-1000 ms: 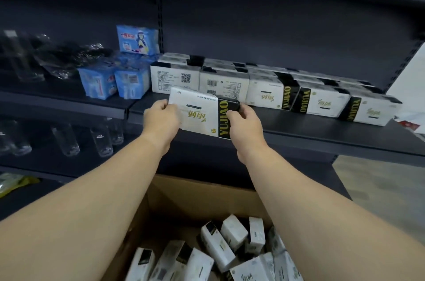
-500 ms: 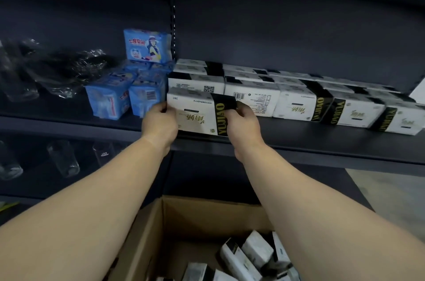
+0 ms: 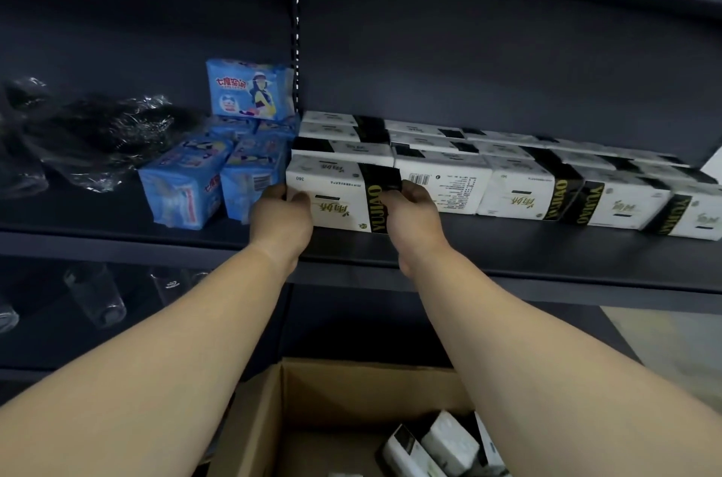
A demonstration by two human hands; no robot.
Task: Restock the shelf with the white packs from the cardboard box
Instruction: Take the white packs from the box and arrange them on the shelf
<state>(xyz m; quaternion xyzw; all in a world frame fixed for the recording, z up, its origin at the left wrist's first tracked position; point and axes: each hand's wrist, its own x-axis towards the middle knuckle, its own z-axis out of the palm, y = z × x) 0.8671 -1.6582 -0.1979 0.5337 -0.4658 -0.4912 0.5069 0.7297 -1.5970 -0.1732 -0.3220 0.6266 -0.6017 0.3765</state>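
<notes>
While the left hand (image 3: pixel 282 219) curls its fingers round the left end of a white paper pack with a black and gold band (image 3: pixel 339 196), the right hand (image 3: pixel 413 216) grips the banded right end. The pack sits on the dark metal shelf (image 3: pixel 508 253), at the left end of a row of white packs (image 3: pixel 527 183) just like it. It touches the pack behind it. Just beside it on the left stand soft blue plastic packs with a cartoon girl (image 3: pixel 218 171). Farther left lies crinkly clear plastic wrap (image 3: pixel 97 136). Down below the arms is the brown cardboard box (image 3: pixel 351 398), open on top, with more white packs (image 3: pixel 441 445) inside. Clear drinking glasses (image 3: pixel 95 296) stand on a lower shelf.
</notes>
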